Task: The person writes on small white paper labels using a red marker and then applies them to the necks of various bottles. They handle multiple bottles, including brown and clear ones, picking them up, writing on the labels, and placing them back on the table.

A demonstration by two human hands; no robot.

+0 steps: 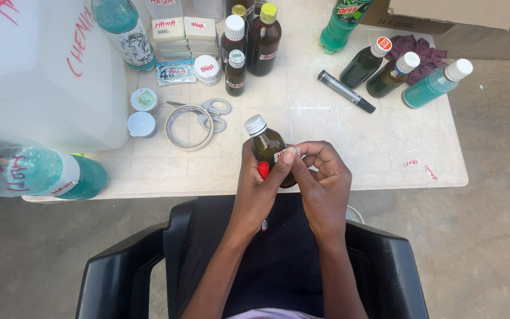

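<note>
Looking down from the head camera, the person sits in a black chair pulled up to a pale tiled desk, with both hands out over the near edge. The left hand is wrapped around a small brown glass bottle with a white screw cap, tilted a bit to the left, and the same hand also has a red marker tucked against the palm. The right hand has its fingers curled in, thumb and forefinger pressing on a little white label on the bottle's side. So both hands are closed on that bottle, just above the desk's front edge. Right behind it lie a roll of tape and a pair of scissors, touching each other. Farther back there's a cluster of dark bottles, and off to the right a black marker, a purple rag and a teal bottle lying on its side. A big white jug fills the left side, with a clear bottle of teal liquid lying in front of it.
</note>
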